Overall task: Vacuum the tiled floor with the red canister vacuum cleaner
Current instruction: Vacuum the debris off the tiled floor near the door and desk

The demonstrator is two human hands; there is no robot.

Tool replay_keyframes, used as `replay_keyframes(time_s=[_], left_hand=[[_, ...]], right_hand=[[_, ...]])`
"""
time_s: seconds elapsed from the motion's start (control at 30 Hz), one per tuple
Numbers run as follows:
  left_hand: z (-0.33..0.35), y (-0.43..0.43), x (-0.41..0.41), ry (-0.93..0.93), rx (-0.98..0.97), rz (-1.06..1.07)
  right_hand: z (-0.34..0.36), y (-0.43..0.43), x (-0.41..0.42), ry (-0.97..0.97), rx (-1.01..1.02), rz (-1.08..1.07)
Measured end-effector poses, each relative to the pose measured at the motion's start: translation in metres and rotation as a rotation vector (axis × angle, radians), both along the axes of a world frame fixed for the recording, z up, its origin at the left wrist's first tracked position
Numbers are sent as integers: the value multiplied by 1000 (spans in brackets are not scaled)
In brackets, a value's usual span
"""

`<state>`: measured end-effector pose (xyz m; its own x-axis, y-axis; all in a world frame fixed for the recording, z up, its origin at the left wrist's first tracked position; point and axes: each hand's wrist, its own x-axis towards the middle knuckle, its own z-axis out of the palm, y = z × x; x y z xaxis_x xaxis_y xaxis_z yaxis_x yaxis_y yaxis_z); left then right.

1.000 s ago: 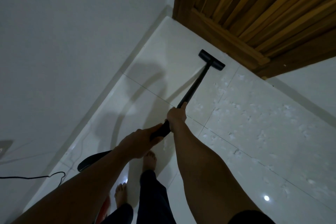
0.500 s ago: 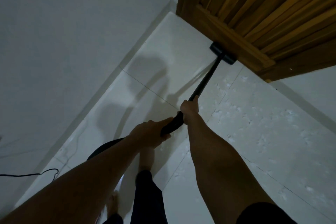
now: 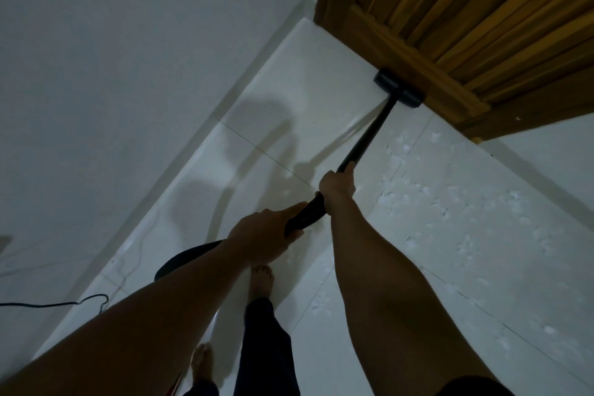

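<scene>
2 bare feet (image 3: 262, 280) stand on the glossy white tile floor (image 3: 315, 80), with a black cable (image 3: 64, 304) lying at left by the white wall (image 3: 128, 58). Left hand (image 3: 263, 235) grasps the vacuum's black handle (image 3: 305, 214), hose (image 3: 186, 255) curving behind it. Right hand (image 3: 337, 185) is wrapped round the wand (image 3: 366, 138) further up. White flecks (image 3: 418, 190) litter the right-hand tiles. Nozzle (image 3: 398, 88) sits on the floor, touching the wooden door (image 3: 450, 26) bottom near the corner.

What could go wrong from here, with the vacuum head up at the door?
The floor head sits right against the wooden door; a harder push could scuff the wood. The black cord lies loose on the tiles near the bare foot, so a step back might snag it. The white flecks right of the wand could get missed.
</scene>
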<state>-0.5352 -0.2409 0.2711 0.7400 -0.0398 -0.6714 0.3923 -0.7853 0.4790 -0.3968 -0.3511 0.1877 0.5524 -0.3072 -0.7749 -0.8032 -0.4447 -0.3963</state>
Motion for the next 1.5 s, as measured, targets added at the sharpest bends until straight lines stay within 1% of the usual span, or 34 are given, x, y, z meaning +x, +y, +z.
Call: replay_keyframes(time_s=[0.2, 0.33, 0.53, 0.8, 0.97, 1.13, 1.37, 1.5], left_hand=[[7, 10, -18, -30, -11, -26], [11, 15, -39, -60, -28, -46], [23, 32, -94, -92, -17, -76], [54, 66, -243, -181, 11, -146], [76, 73, -361, -214, 26, -126], [92, 68, -458, -211, 13, -103], [94, 58, -569, -174, -53, -85], [101, 44, -621, -197, -59, -103]], right_hand=[[6, 3, -23, -25, 70, -31], [18, 8, -43, 54, 29, -90], [33, 21, -102, 8, 43, -84], [68, 51, -247, -61, 104, 18], [94, 62, -361, -73, 122, 71], [109, 59, -455, -67, 126, 95], [126, 43, -566, -31, 106, 180], [134, 29, -617, -6, 98, 249]])
